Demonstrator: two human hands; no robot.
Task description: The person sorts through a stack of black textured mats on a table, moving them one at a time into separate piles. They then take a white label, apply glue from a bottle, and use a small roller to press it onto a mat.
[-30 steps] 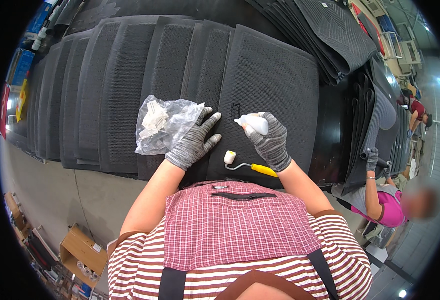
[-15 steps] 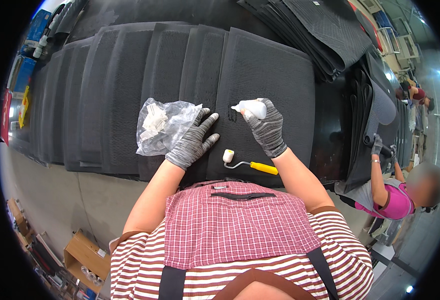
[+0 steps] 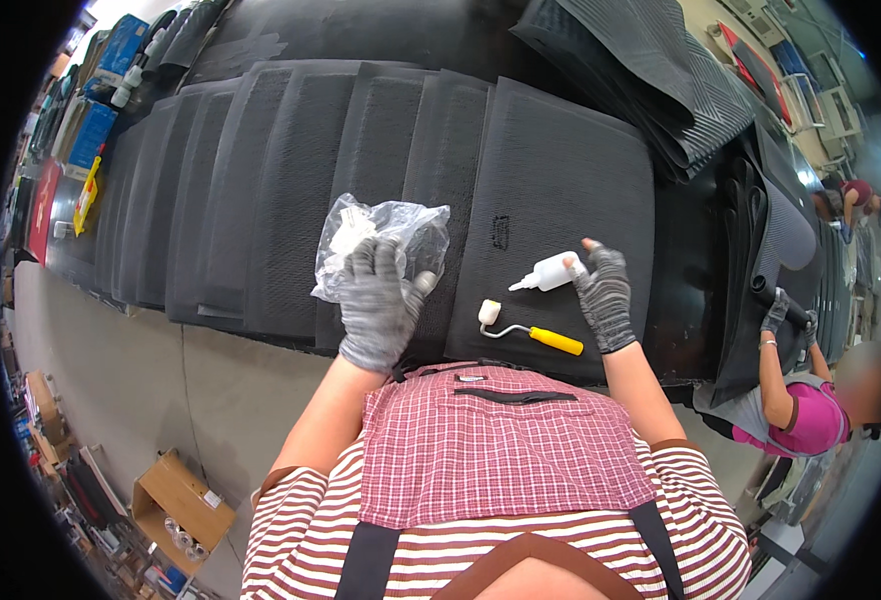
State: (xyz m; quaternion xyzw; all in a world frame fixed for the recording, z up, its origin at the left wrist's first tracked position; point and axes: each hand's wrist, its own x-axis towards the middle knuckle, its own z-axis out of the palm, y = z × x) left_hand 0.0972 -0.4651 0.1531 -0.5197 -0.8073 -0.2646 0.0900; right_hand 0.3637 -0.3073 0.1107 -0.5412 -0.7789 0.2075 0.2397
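Observation:
My left hand (image 3: pixel 379 305), in a grey knit glove, lies with fingers stretched over a clear plastic bag (image 3: pixel 423 240) of small white pieces (image 3: pixel 354 228). Its fingertips touch the bag. A white squeeze bottle (image 3: pixel 551 272) with a pointed nozzle lies on its side on a black ribbed mat (image 3: pixel 571 170). At the bottle's base is my right hand (image 3: pixel 606 300), thumb and forefinger apart; whether the thumb touches the bottle is hard to tell. Nearer me rests a small roller (image 3: pixel 558 341) with a yellow handle and white head. A wet, dark rectangular outline (image 3: pixel 501 232) marks the mat.
Overlapping black mats (image 3: pixel 291 200) run leftward along the table. A pile of folded mats (image 3: pixel 641 70) stands at the far right. On the right, a co-worker (image 3: pixel 796 410) in pink holds a rolled mat. An open cardboard box (image 3: pixel 186 505) sits on the floor at lower left.
My right hand has lowered the bottle onto the mat, nearer me and to the right, and let go. My left hand has moved from beside the bag onto it. The view has shifted slightly.

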